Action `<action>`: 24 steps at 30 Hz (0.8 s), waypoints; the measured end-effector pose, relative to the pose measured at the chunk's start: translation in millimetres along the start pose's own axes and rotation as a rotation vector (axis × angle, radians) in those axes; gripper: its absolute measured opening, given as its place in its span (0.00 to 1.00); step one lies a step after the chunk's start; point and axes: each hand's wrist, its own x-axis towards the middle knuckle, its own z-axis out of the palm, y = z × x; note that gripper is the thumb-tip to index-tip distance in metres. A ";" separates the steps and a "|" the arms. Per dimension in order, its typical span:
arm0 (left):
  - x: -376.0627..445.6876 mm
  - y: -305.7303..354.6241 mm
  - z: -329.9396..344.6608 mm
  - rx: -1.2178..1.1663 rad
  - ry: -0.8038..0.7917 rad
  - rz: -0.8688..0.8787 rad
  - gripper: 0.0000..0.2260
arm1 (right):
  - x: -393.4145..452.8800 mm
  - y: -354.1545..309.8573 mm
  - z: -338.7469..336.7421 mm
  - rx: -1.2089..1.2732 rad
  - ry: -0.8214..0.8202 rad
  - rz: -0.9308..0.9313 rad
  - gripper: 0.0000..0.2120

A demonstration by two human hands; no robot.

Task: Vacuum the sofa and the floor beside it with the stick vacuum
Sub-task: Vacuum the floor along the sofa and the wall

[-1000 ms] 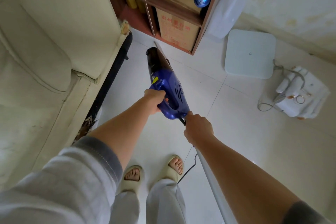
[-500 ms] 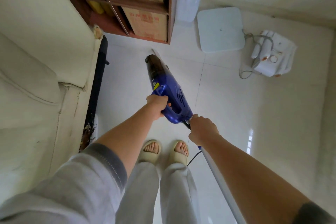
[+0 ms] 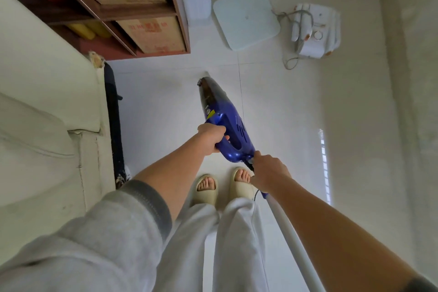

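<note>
Left hand (image 3: 211,138) grips the blue stick vacuum (image 3: 225,125) handle; right hand (image 3: 270,172) clenches its joint. Nozzle tip hidden; white tube (image 3: 291,242) cut off.

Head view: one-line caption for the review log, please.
Standing beside the sofa, the left hand grips the blue stick vacuum body while the right hand holds its pole.

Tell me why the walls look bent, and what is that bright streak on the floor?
Head view: the wide-angle lens bows the shelf and wall edges; the streak is glare on the glossy tile floor; light is soft, shadows faint.
</note>
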 end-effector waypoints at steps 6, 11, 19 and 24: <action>-3.1 -5.6 17.6 0.065 -0.049 -0.019 0.18 | -14.2 8.2 11.0 0.073 -0.021 0.082 0.16; 1.8 -5.7 24.2 0.043 -0.051 -0.034 0.19 | -13.8 9.0 3.8 0.067 -0.014 0.117 0.16; 18.6 40.9 2.2 0.096 -0.004 0.040 0.18 | 14.2 -21.2 -20.0 0.117 0.038 0.093 0.16; 22.9 70.4 8.5 0.177 -0.026 0.089 0.18 | 33.0 -17.7 -32.3 0.162 0.070 0.067 0.14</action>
